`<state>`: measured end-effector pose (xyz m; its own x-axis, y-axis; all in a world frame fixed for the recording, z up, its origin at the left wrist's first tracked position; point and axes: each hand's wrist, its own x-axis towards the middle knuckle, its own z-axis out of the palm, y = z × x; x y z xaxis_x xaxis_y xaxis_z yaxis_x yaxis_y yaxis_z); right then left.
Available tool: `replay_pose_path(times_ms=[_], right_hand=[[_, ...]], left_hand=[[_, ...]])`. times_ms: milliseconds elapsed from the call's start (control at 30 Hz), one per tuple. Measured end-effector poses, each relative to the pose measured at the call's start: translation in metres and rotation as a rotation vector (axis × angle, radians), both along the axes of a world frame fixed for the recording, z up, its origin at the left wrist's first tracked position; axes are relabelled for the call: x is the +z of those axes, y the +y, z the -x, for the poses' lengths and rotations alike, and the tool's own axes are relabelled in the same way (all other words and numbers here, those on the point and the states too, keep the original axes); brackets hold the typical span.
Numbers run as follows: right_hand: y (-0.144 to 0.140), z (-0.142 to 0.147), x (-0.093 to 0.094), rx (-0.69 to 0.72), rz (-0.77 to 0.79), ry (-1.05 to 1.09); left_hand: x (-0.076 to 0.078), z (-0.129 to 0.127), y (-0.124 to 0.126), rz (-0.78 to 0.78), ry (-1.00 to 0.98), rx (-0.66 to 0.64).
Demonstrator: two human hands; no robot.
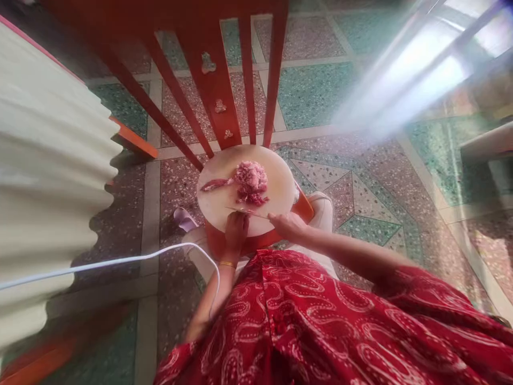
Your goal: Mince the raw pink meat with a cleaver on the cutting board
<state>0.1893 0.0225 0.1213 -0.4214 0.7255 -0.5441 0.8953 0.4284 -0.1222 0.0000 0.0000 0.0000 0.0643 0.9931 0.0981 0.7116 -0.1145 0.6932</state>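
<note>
My right hand (289,226) is closed around the handle of a knife (258,215), its thin blade pointing left across the near part of a round cutting board (206,211). Close to the blade, my left hand (235,229) rests at the board's near edge with its fingers curled in. What those fingers press on, if anything, is hidden. Beyond the knife is a heap of pale pink chopped meat (250,176), with darker red meat pieces (253,198) at its near side. A long strip of meat (215,184) lies to the left of the heap.
Under the board stands a red wooden chair (222,247), its slatted back rising on the far side. A white cable (132,259) runs from the left over my left forearm. Pale pleated cloth (52,160) hangs at left; a lilac slipper (185,219) lies on the tiled floor.
</note>
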Motion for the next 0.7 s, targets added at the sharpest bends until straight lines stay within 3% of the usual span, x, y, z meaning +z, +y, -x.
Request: replay_pose_path(times_ms=[133, 333, 567, 700], right_hand=[[0.001, -0.001, 0.001, 0.004, 0.045, -0.025], [0.028, 0.042, -0.014, 0.067, 0.071, 0.098], [0.015, 0.011, -0.018, 0.0, 0.124, -0.037], [0.026, 0.034, -0.024, 0.039, 0.106, 0.051]], left_hand=[[-0.009, 0.0, 0.003, -0.03, 0.037, 0.025], [-0.011, 0.002, 0.002, -0.074, 0.062, 0.021], [-0.017, 0.0, -0.001, -0.091, 0.057, 0.015], [-0.017, 0.001, 0.0, -0.097, 0.058, 0.015]])
